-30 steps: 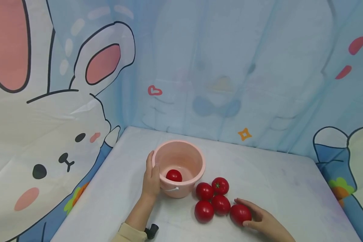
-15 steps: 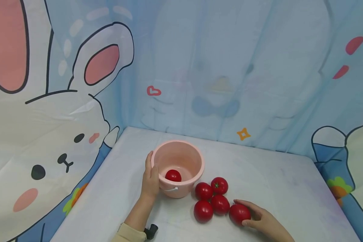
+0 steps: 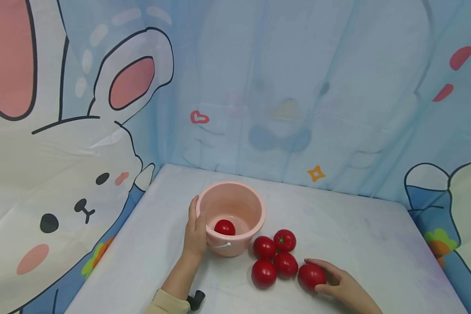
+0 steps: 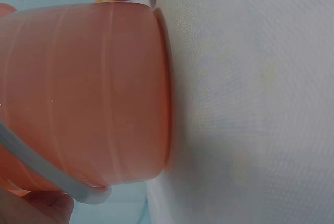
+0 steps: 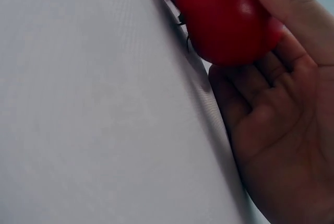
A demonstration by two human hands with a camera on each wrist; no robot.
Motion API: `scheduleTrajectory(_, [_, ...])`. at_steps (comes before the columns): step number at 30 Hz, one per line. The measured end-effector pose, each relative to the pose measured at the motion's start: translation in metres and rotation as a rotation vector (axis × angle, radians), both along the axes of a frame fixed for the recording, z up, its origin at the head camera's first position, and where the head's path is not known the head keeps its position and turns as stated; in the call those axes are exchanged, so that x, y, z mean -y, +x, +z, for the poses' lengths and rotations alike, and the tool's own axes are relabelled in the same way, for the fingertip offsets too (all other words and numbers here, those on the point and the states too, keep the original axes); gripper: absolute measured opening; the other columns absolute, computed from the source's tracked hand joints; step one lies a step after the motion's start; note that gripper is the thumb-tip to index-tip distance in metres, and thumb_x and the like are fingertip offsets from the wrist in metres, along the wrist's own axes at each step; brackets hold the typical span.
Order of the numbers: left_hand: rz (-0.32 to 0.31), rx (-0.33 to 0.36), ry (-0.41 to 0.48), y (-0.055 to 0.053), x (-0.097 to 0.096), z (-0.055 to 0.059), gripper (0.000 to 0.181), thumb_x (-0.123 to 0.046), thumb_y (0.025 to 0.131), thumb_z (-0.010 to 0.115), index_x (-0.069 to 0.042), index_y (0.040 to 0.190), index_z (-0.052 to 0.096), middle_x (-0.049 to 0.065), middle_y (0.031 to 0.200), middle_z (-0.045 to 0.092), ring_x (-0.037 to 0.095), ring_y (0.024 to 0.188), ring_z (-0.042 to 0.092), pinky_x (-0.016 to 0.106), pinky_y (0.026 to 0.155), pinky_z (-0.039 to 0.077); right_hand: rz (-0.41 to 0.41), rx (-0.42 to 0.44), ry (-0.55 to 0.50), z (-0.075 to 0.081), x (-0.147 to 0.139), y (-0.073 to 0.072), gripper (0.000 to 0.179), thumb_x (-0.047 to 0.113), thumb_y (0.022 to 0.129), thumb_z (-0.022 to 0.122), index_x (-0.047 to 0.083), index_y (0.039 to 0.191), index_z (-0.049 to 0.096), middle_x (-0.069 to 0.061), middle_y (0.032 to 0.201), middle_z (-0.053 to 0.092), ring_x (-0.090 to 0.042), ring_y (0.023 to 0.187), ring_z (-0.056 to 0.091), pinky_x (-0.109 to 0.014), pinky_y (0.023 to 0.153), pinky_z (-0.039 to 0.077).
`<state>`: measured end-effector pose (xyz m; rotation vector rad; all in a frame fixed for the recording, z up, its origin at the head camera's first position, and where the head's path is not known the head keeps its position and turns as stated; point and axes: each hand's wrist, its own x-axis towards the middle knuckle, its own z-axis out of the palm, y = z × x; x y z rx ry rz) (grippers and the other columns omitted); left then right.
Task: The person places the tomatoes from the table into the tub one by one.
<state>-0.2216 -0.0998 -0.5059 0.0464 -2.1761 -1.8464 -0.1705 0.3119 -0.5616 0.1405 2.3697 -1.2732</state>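
A pink bucket [image 3: 229, 244] stands upright on the white table, its mouth tipped toward the head view. My left hand [image 3: 195, 235] holds it by its left side, at the rim. Inside the bucket lies one red tomato [image 3: 225, 227]. At the right, my right hand [image 3: 339, 283] grips another red tomato [image 3: 312, 277] between thumb and fingers. In the right wrist view, this tomato [image 5: 224, 20] sits close to the cloth, green stem bits showing under it. Several more tomatoes [image 3: 264, 274] lie clustered between the bucket and my right hand.
White cloth covers the table [image 3: 349, 226]. A blue curtain [image 3: 235, 87] with cartoon prints hangs behind and at both sides. Near my left sleeve a small black object [image 3: 196, 300] shows. The bucket's white handle [image 4: 52, 169] hangs down its side.
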Motion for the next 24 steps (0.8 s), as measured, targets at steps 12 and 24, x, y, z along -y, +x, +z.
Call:
scheduleTrajectory(12, [-0.018, 0.008, 0.006, 0.0, 0.001, 0.002, 0.053, -0.037, 0.102, 0.037, -0.048, 0.151, 0.018, -0.019, 0.157, 0.033, 0.015, 0.146, 0.034, 0.057, 0.112, 0.039, 0.077, -0.098, -0.065, 0.024, 0.001, -0.008, 0.073, 0.036, 0.079, 0.08, 0.02, 0.143, 0.051, -0.015, 0.147, 0.049, -0.036, 0.131, 0.045, -0.045, 0.088, 0.059])
scheduleTrajectory(24, [-0.009, 0.007, 0.007, 0.001, 0.001, 0.003, 0.055, -0.03, 0.103, 0.037, -0.045, 0.152, 0.019, -0.016, 0.158, 0.033, 0.017, 0.148, 0.032, 0.058, 0.114, 0.036, 0.168, -0.23, -0.104, 0.062, 0.0, -0.016, 0.069, 0.027, 0.081, 0.079, 0.019, 0.143, 0.05, -0.016, 0.146, 0.049, -0.036, 0.128, 0.049, -0.035, 0.084, 0.061])
